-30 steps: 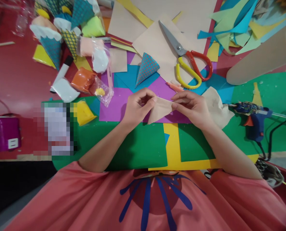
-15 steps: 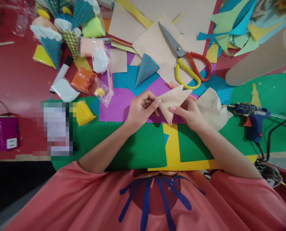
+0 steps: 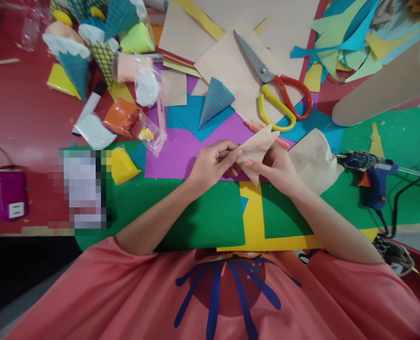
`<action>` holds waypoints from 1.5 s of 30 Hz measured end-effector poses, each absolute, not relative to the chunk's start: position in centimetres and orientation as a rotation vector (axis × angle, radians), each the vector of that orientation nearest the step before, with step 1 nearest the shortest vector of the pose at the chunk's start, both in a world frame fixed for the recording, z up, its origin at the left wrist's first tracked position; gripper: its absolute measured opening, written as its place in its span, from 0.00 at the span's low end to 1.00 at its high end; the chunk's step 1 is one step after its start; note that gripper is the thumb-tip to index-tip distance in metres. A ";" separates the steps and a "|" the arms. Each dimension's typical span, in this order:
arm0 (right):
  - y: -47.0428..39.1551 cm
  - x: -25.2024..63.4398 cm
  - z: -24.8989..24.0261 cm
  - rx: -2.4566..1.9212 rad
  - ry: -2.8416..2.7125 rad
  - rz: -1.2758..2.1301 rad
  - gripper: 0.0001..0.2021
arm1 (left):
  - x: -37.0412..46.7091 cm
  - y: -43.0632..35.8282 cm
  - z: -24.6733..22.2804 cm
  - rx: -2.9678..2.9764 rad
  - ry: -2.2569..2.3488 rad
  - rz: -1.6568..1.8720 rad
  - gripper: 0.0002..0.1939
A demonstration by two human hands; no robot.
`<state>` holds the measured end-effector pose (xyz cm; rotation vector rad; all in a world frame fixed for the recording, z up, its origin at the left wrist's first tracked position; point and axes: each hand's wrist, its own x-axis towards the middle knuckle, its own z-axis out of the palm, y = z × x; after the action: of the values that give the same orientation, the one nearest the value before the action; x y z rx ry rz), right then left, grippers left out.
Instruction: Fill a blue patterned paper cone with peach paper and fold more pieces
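Note:
Both hands pinch one piece of beige fabric point(image 3: 257, 147) with zigzag-cut edges, folded or rolled toward a cone shape. My left hand point(image 3: 215, 163) grips its left side between thumb and fingers. On its lower right, my right hand point(image 3: 275, 165) presses with the thumb, the other fingers behind it and partly hidden. Another beige fabric piece point(image 3: 314, 160) lies just right of my right hand. Beyond the hands are a small blue-and-red patterned cone point(image 3: 217, 100), an orange pen-like stick point(image 3: 266, 134) and scissors point(image 3: 264, 75) with one red and one yellow handle.
A blue glue gun point(image 3: 371, 177) lies at the right near a beige roll point(image 3: 383, 80). Bagged clay point(image 3: 121, 117), a marker point(image 3: 91, 106) and decorated cones point(image 3: 71, 63) crowd the left. Paper scraps point(image 3: 337, 47) pile up at the back right. Green sheets point(image 3: 196, 212) cover the front.
The held fabric has turned slightly and shifted a little right, with its folds drawn narrower. My left hand has moved right, closer to my right hand, and its thumb covers more of the fabric.

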<state>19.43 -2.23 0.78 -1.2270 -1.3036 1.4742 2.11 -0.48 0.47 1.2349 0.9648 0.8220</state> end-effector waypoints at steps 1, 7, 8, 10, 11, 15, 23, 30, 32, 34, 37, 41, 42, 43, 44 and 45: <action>-2.2 19.4 0.8 -1.226 -1.289 1.493 0.18 | 2.1 -0.5 0.5 1.240 0.966 0.822 0.23; -1.8 19.9 0.5 -1.161 -1.197 1.570 0.17 | 2.0 -0.5 0.6 1.205 0.978 0.801 0.19; -1.8 20.0 0.4 -1.155 -1.196 1.575 0.17 | 2.0 -0.4 0.6 1.183 0.979 0.795 0.19; -1.7 20.1 0.2 -1.145 -1.185 1.581 0.16 | 1.9 -0.4 0.5 1.136 0.975 0.802 0.20; -1.7 20.1 0.0 -1.140 -1.169 1.587 0.16 | 1.8 -0.4 0.5 1.114 0.968 0.813 0.20; -1.7 20.1 0.1 -1.114 -1.040 1.635 0.09 | 1.6 -0.5 0.2 1.069 0.936 0.864 0.21; -1.1 21.0 1.0 -1.141 -1.031 1.536 0.06 | 0.8 0.5 0.6 1.096 1.016 0.937 0.17; -1.4 20.7 1.2 -1.196 -1.048 1.592 0.12 | 1.2 0.2 0.7 1.214 0.931 0.834 0.20; -1.4 20.7 1.4 -1.146 -1.010 1.682 0.13 | 1.2 0.0 0.7 1.223 0.944 0.847 0.18; -1.3 20.7 1.4 -1.074 -0.938 1.791 0.14 | 1.1 -0.1 0.8 1.222 0.933 0.876 0.16; -1.2 20.8 1.1 -0.996 -0.865 1.899 0.15 | 0.9 -0.2 0.8 1.214 0.886 0.904 0.13; -1.4 20.8 0.8 -1.026 -0.919 1.870 0.16 | 0.9 -0.1 0.8 1.148 0.885 0.829 0.20; -1.4 20.7 0.9 -1.042 -0.940 1.842 0.16 | 0.9 0.0 0.8 1.119 0.888 0.791 0.23; -1.5 20.7 0.9 -1.053 -0.962 1.814 0.16 | 1.0 0.0 0.9 1.093 0.887 0.756 0.25; -1.5 20.6 0.9 -1.059 -0.986 1.787 0.16 | 1.1 0.0 0.9 1.074 0.885 0.729 0.25; -1.5 20.6 1.0 -1.062 -1.012 1.762 0.15 | 1.2 0.1 1.0 1.067 0.884 0.709 0.25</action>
<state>20.61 -1.51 0.96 -1.0622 -1.0122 1.7620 1.25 0.08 0.97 1.0665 0.8838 0.7090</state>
